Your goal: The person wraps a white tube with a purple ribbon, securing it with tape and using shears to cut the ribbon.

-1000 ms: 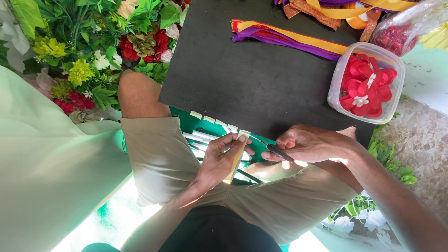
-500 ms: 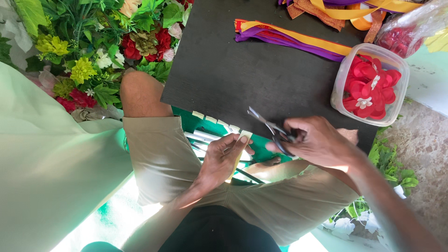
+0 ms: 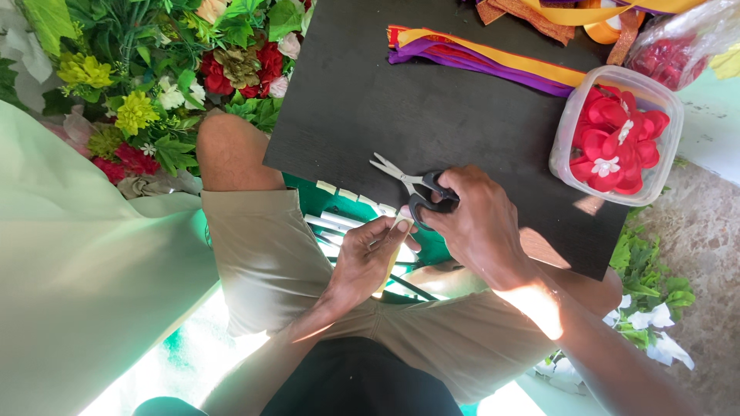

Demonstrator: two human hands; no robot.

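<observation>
Right hand point(image 3: 478, 223), fingers clamped through black handles of scissors point(image 3: 408, 185), rests them flat on the black table point(image 3: 401, 100), blades parted, probably to park them. Left hand point(image 3: 370, 258), fingers pinched on a pale yellow strip point(image 3: 395, 245), holds it over the lap, just beside.

Sunlit stone floor point(image 3: 709, 231) lies beside a black board point(image 3: 432, 115).

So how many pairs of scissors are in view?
1: the scissors lie open on the black board, handles under the right hand. Others may be hidden.
</observation>
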